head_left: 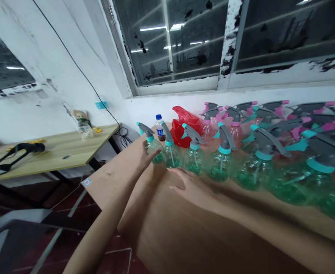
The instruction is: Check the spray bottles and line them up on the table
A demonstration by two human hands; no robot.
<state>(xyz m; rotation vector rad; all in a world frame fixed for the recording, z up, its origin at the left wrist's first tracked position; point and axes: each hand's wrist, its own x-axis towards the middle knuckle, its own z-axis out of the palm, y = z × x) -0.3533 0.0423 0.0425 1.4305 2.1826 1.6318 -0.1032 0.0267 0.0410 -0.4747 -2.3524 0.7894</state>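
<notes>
Seen from the head camera, a person's left hand (147, 154) meets the end bottle (155, 145) of a front row of green-tinted spray bottles (221, 165) on a brown tabletop (161, 220), its thumb standing off to one side; whether the hidden fingers grip cannot be told. The right hand (188, 185), holding nothing, spreads thumb from fingers just in front of the row. The work on this row looks well advanced: its bottles stand upright in a line, grey-and-turquoise spray heads fitted. What remains is unclear, since the right end of the row runs out of frame. Thin tubes show inside the clear green bodies, but no liquid level can be made out. Behind them stand pink-tinted bottles (207, 131), their contents equally unreadable. A blue-capped bottle (159, 127) near the row's left end has something dark in its lower part, beside a crumpled red bag (184, 125) whose contents are hidden.
</notes>
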